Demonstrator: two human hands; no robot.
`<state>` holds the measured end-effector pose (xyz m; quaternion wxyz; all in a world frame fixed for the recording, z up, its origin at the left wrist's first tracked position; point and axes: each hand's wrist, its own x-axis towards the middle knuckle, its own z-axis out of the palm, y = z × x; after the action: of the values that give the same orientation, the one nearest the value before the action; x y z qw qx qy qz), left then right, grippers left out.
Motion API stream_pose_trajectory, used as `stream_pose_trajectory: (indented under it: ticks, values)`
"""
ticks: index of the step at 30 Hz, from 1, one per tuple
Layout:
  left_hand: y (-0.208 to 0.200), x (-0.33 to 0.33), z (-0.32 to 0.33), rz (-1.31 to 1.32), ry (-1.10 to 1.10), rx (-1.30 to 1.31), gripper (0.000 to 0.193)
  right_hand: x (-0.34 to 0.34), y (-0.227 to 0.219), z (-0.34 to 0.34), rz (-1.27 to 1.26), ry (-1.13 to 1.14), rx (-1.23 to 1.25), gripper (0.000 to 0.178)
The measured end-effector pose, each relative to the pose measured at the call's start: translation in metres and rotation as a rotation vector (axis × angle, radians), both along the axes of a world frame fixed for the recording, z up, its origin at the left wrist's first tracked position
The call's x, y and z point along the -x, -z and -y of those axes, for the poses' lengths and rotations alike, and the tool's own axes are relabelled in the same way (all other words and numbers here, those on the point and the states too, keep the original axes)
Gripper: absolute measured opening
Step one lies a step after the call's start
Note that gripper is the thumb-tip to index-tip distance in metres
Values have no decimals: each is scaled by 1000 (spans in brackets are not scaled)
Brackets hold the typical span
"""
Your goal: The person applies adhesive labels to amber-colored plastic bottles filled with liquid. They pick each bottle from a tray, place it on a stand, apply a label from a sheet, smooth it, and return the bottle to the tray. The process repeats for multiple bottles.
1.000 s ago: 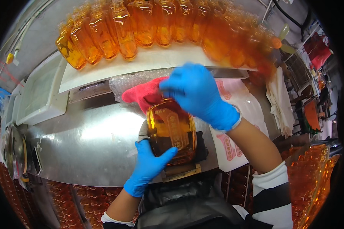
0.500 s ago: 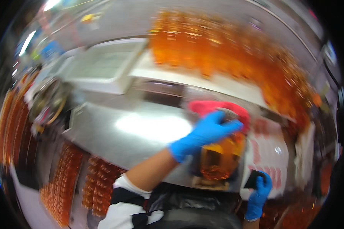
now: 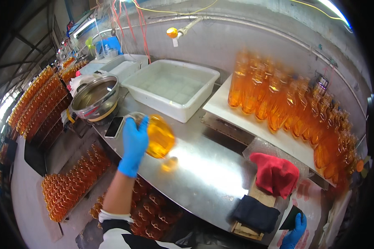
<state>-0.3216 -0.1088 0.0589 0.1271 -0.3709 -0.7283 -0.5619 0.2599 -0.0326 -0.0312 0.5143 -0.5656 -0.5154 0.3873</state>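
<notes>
Left hand point(image 3: 135, 143) clamped on an amber bottle point(image 3: 161, 137) over the worktop point(image 3: 191, 178) near its left end, right hand point(image 3: 296, 233) well apart, gripping a dark flat piece point(image 3: 289, 219) by a white sheet point(image 3: 309, 207) at the right end, pink print unreadably small

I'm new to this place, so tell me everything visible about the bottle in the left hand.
The bottle is amber and see-through, apparently glass, with a broad, rounded body. The blue-gloved left hand holds it tilted over the shiny metal table. Blur hides finer detail, and whether it touches the table is unclear.
</notes>
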Motion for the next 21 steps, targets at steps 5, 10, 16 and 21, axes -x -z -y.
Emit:
stream_pose_trajectory:
  ticks: [5, 10, 16, 21]
  values:
    - [19, 189, -16, -170, -300, 159, 32, 62, -63, 16, 262, 24, 72, 26]
    - [48, 280, -53, -57, -319, 283, 29, 77, -68, 25, 173, 91, 156, 28]
    - [72, 306, -75, -23, -176, 146, 31, 26, -3, 9, -149, 24, 147, 27]
    - [35, 252, -85, -92, -306, -120, 34, 66, -42, 3, -1068, 62, 500, 29]
